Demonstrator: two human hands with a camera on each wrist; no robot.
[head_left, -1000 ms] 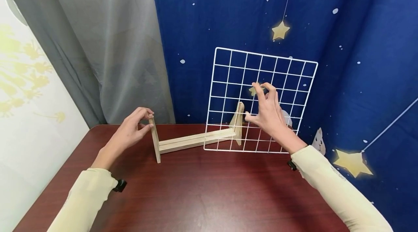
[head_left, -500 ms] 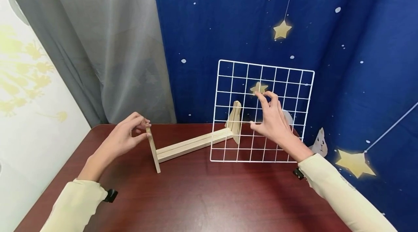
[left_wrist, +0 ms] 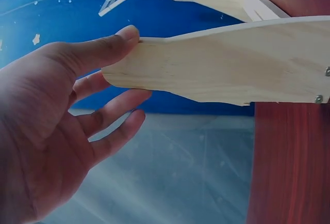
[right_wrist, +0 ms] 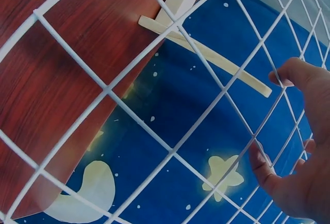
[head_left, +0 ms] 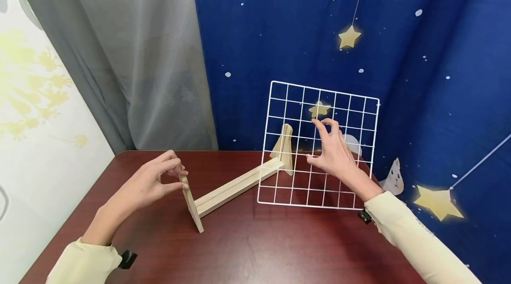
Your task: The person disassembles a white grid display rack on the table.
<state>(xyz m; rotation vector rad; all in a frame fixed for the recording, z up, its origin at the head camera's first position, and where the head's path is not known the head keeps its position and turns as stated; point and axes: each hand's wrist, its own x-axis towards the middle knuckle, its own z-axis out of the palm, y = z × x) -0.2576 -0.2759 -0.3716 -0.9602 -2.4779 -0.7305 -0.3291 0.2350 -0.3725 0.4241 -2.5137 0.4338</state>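
A pale wooden stand has a grooved crossbar between two upright end boards. My left hand pinches the top of the near end board, thumb on one edge and fingers on the other. Two screw heads show low on that board. The far end board stands partly behind a white wire grid panel. My right hand holds this panel from the front, thumb and fingers spread at its wires. In the right wrist view the thumb and a fingertip meet the wires, the panel slanting above the table.
The red-brown wooden table ends at a blue star-print curtain behind. A grey curtain hangs to the left, beside a white patterned panel. Black straps with small cameras sit at both wrists.
The stand's left end has swung toward me with my left hand, so the crossbar runs more diagonally. My right hand has lowered the grid panel a little.
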